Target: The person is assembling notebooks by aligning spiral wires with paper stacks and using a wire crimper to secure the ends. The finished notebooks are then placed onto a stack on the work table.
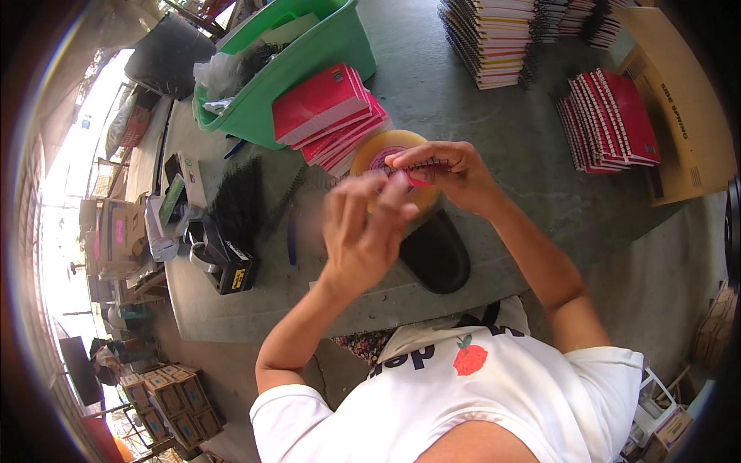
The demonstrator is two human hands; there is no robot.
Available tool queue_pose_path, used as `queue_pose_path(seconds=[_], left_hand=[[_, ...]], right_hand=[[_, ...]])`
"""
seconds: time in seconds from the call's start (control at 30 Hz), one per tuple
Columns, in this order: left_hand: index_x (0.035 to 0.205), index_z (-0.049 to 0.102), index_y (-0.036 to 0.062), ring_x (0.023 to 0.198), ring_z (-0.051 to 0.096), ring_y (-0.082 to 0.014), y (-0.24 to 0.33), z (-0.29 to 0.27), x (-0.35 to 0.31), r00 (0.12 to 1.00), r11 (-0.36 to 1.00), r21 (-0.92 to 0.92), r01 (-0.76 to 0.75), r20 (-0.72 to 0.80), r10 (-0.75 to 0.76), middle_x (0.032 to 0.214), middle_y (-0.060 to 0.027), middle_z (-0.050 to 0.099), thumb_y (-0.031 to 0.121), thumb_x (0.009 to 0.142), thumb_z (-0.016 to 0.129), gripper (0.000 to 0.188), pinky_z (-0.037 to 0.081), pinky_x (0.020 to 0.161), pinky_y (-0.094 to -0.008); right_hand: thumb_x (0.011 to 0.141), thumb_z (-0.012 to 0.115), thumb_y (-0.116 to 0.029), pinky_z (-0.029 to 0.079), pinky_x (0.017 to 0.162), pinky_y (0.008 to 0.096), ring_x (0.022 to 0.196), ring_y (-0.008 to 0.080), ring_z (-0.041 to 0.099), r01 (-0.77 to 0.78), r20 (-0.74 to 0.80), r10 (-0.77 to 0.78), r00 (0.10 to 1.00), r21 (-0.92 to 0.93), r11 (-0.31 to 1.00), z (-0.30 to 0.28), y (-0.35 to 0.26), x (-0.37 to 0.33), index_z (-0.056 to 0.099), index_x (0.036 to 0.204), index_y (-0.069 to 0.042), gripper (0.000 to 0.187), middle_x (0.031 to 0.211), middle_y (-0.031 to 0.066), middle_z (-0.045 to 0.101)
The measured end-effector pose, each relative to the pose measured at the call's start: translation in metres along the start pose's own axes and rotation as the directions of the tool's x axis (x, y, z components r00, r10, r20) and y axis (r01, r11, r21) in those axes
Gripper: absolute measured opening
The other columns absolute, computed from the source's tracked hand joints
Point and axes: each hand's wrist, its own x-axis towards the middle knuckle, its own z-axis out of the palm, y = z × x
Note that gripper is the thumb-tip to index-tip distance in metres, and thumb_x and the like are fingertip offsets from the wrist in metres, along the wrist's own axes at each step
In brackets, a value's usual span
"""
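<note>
My right hand [461,176] is closed on a small red notebook [419,179], seen nearly edge-on, with a dark spiral coil [424,163] along its edge. My left hand [361,228] is raised close by on the left, its fingertips at the coil's near end; motion smears it, so its grip is unclear. Behind both hands a wide roll of yellowish tape [411,140] lies on the grey-green table [513,147]. A black rounded object [437,255] sits below the hands. Just beyond the roll, a stack of red notebooks [324,108] leans against a green bin.
The green bin [328,50] holds plastic and loose coils. Black coils [239,197] lie left, beside a black tape dispenser [224,255] and a blue tool [292,241]. Coil-bound book stacks [494,38], red bound notebooks [610,119] and a cardboard box [683,116] stand right.
</note>
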Motion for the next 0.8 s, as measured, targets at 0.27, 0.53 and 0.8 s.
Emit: queue_pose_path(seconds=[0.27, 0.53, 0.8], left_hand=[[0.095, 0.061, 0.0031, 0.088, 0.057, -0.0299, -0.016, 0.0, 0.037, 0.994, 0.996, -0.087, 0.032, 0.109, -0.022, 0.086, -0.0097, 0.061, 0.01, 0.078, 0.068, 0.019, 0.044, 0.078, -0.0389], [0.099, 0.06, 0.0014, 0.085, 0.06, -0.0306, -0.022, 0.006, 0.052, 0.974, 0.954, -0.298, 0.004, 0.216, 0.063, 0.09, -0.0131, 0.062, 0.009, 0.08, 0.066, 0.022, 0.047, 0.075, -0.0389], [0.095, 0.061, 0.0007, 0.082, 0.06, -0.0311, -0.01, 0.027, 0.059, 0.973, 0.928, -0.371, -0.038, 0.199, 0.12, 0.089, -0.0137, 0.061, 0.005, 0.076, 0.066, 0.02, 0.049, 0.071, -0.0371]], right_hand=[[0.085, 0.06, 0.0, 0.05, 0.083, 0.0253, 0.096, 0.0125, 0.061, 0.066, -0.116, -0.061, 0.991, 0.04, 0.997, -0.003, 0.003, -0.018, 0.061, 0.108, 0.002, 0.023, 0.105, 0.0098, 0.065], [0.082, 0.068, -0.01, 0.049, 0.068, 0.0225, 0.079, 0.0077, 0.063, -0.039, -0.247, -0.037, 0.968, -0.295, 0.955, -0.009, 0.008, -0.026, 0.068, 0.096, -0.001, 0.016, 0.083, 0.004, 0.069], [0.081, 0.066, -0.009, 0.05, 0.066, 0.0238, 0.077, 0.0094, 0.066, -0.01, -0.264, -0.11, 0.958, -0.415, 0.91, -0.012, 0.014, -0.028, 0.066, 0.095, 0.001, 0.016, 0.082, 0.0095, 0.07]])
